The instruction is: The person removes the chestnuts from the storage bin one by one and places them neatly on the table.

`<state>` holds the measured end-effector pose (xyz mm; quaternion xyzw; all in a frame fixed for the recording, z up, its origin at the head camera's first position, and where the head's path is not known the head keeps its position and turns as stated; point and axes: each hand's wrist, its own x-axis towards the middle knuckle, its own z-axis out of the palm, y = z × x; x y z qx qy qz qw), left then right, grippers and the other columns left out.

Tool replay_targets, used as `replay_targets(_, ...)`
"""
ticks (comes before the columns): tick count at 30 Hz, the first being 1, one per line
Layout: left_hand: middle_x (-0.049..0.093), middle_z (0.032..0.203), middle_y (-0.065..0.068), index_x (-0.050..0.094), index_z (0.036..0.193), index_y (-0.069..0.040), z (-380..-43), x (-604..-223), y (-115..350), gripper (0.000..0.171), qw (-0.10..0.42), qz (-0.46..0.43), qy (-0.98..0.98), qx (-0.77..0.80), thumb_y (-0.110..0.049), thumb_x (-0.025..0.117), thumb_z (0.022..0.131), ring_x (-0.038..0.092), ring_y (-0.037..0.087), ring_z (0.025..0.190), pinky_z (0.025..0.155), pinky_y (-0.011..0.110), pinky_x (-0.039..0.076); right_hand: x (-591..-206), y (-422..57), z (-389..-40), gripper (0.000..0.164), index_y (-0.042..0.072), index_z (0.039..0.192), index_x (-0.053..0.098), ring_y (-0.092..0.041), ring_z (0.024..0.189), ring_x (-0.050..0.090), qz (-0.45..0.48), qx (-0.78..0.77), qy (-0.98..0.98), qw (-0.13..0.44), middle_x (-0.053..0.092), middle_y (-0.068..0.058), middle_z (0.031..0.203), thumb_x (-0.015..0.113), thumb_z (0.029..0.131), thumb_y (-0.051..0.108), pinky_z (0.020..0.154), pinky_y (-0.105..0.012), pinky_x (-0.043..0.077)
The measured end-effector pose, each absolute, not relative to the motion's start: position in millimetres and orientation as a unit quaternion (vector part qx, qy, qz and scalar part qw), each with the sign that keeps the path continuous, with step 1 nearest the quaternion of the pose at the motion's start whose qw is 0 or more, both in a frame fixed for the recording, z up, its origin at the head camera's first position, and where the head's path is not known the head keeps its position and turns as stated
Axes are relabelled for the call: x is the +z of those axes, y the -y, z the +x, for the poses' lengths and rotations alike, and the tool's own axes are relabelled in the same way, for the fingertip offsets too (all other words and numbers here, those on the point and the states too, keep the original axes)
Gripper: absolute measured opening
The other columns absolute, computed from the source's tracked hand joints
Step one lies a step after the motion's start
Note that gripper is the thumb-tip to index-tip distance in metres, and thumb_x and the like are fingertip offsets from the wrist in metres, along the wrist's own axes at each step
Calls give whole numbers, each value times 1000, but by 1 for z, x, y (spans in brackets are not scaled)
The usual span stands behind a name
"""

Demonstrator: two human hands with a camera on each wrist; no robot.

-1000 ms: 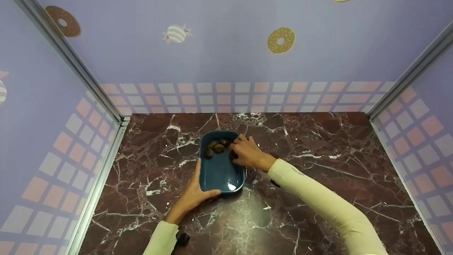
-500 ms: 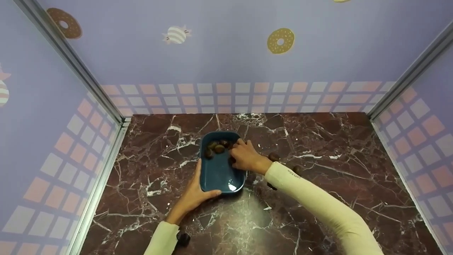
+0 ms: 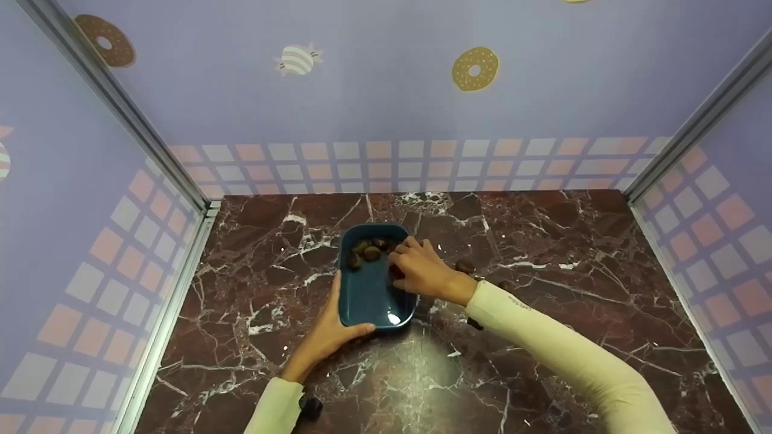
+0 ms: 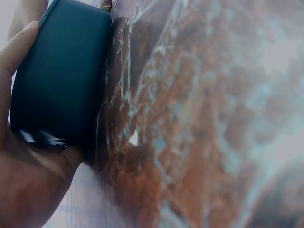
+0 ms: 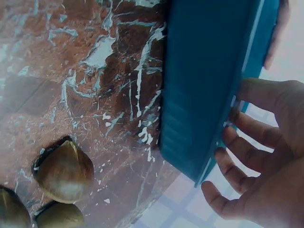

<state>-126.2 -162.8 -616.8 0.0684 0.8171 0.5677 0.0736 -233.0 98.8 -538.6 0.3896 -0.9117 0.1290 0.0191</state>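
Note:
A deep blue rectangular dish (image 3: 374, 301) stands on the marble-patterned table, with several brown chestnuts (image 3: 372, 253) gathered at its far end. My left hand (image 3: 335, 325) holds the dish at its near left corner, the thumb along the front wall and the fingers on the left side. In the left wrist view that hand (image 4: 33, 180) lies against the dish wall (image 4: 61, 80). Over the right rim my right hand (image 3: 422, 268) reaches into the dish, fingers bent and pinching a dark chestnut (image 3: 395, 272) mostly hidden under them. The right wrist view shows its fingertips right at the rim.
More chestnuts (image 3: 464, 266) lie on the table right of the dish, partly behind the right forearm; the right wrist view shows several, one chestnut (image 5: 65, 171) in full. A purple patterned wall (image 3: 386, 108) borders the back, with similar side walls.
The right forearm has shifted slightly, first uncovering chestnuts on the table, then partly covering them again. The right hand has moved slightly deeper over the dish. Left hand and dish keep their place.

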Motion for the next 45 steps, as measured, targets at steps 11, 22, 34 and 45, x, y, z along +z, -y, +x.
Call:
replay_targets(11,3,184,17,-1,179,-23,-126,-617,162,143,70,64,-813,574,-36,101,81,11,44,167,131,68,14,-536,-119,-216,38,8,119,77,-33,111,62,392,188,900,24,77,-11,117,93,90,26,91,-57,52)
replay_targets(22,4,184,19,-2,179,-22,-127,-619,162,142,71,66,-812,575,-34,101,82,13,45,167,131,68,16,-542,-138,-210,44,4,120,73,-31,105,65,380,238,893,44,78,-13,115,95,88,26,92,-52,54)
replay_targets(34,8,183,21,0,179,-22,-126,-620,163,144,66,62,-817,569,-40,102,80,17,47,166,131,68,17,-546,-149,-207,42,2,118,77,-32,102,66,402,255,877,60,74,-13,112,95,86,23,90,-51,57)
replay_targets(45,7,183,20,0,180,-23,-127,-617,162,145,67,57,-824,559,-43,102,78,19,49,165,130,69,19,-544,-175,-208,41,3,123,78,-32,107,65,334,333,881,27,77,-14,117,93,85,9,93,-50,56)
